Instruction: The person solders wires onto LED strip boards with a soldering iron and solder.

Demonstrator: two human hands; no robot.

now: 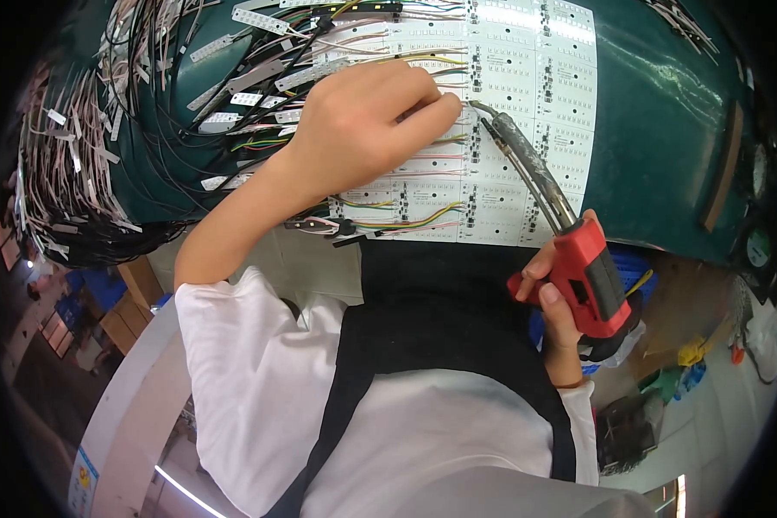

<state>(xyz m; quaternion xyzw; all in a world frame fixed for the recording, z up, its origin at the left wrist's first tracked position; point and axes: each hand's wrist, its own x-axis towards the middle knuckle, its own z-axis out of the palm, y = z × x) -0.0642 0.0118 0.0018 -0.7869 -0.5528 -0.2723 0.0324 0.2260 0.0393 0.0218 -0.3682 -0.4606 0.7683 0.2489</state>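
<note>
A sheet of white circuit boards [527, 95], with rows of small parts, lies on the green table. Over its left part rests my left hand [375, 121], its fingers curled into a pinch near a column of solder pads. What sits between those fingertips is hidden. Thin coloured wires [423, 220] run from the left onto the pads above and below this hand. My right hand [548, 289] is wrapped round the handle of a red and black soldering gun [591, 281]. The gun's bent tip reaches the pads just right of my left fingertips, and a thin guide tube runs beside its barrel.
Bundles of wires with small white strips [73, 155] and black cables [160, 104] cover the table's left side. More wire leads [682, 26] lie at the far right, and a brown strip [723, 164] near the right edge. A blue basket [634, 272] stands below the table.
</note>
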